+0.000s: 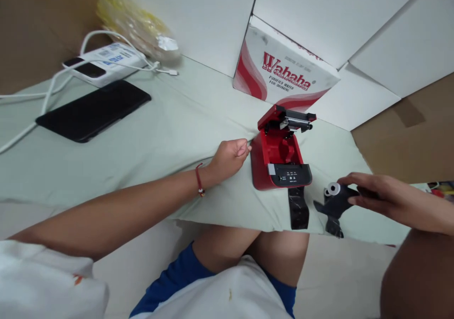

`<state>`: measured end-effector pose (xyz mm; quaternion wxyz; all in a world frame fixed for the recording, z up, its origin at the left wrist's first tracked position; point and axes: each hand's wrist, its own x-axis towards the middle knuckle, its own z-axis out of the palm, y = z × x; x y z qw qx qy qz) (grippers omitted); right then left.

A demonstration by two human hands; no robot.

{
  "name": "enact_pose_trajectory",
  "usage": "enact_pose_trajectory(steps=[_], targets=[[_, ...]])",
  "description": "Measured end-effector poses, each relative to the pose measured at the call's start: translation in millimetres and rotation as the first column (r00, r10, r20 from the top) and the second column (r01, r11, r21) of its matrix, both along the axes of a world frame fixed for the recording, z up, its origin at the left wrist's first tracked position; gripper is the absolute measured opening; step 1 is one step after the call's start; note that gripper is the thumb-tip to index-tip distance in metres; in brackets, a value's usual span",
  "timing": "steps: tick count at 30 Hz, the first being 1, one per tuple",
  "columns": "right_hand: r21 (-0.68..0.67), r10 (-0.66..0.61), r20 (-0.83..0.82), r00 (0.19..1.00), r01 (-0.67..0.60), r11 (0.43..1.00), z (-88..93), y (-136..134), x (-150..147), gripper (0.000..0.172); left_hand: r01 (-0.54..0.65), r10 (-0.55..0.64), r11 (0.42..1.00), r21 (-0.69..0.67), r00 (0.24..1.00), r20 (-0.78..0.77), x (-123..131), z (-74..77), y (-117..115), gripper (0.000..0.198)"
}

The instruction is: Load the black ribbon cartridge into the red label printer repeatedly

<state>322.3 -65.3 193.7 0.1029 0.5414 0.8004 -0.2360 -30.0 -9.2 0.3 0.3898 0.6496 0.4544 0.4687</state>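
Note:
A small red label printer (260,168) stands on the cloth with its lid (283,118) raised. Its red inner compartment is bare, and a black strip (298,208) hangs below its front panel. My left hand (230,156) is closed in a fist beside the printer's left side, with nothing seen in the fingers. To the right of the printer, my right hand (376,193) grips a roll of black tape (340,201) with a white core. A loose end of the roll hangs down near the cloth's front edge. Another white core end shows beside it, partly hidden.
A white and red Wahaha box (283,68) leans behind the printer against white boxes (308,12). At the left lie a black phone (94,111), a white power bank (106,61) with white cables, and a clear and yellow plastic bag (142,26). A cardboard box (411,134) borders the right.

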Motion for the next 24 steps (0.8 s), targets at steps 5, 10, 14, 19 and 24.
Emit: enact_pose_trajectory(steps=[5,10,14,19,24], targets=[[0.024,-0.127,0.173,0.977,0.125,0.992,-71.6,17,20,0.033,0.003,-0.003,0.999,-0.036,1.000,0.011,1,0.1,-1,0.040],[0.195,-0.212,0.072,0.975,0.194,0.961,-97.1,22,1,0.037,-0.054,0.054,0.997,-0.049,0.999,-0.001,0,0.6,-2,0.031],[0.221,-0.108,-0.096,0.989,0.127,0.967,-100.7,23,-24,0.029,-0.103,0.104,0.994,-0.030,0.994,0.037,1,1.6,-2,0.010],[0.144,-0.035,-0.112,0.993,0.051,0.988,-115.5,22,-50,0.020,-0.053,0.053,0.999,0.008,0.999,0.004,-1,-1.7,1,0.012],[0.065,0.037,-0.113,0.993,-0.030,0.997,-78.6,2,-42,0.024,-0.107,0.101,0.984,0.143,0.994,0.045,-6,-6.3,2,0.023]])
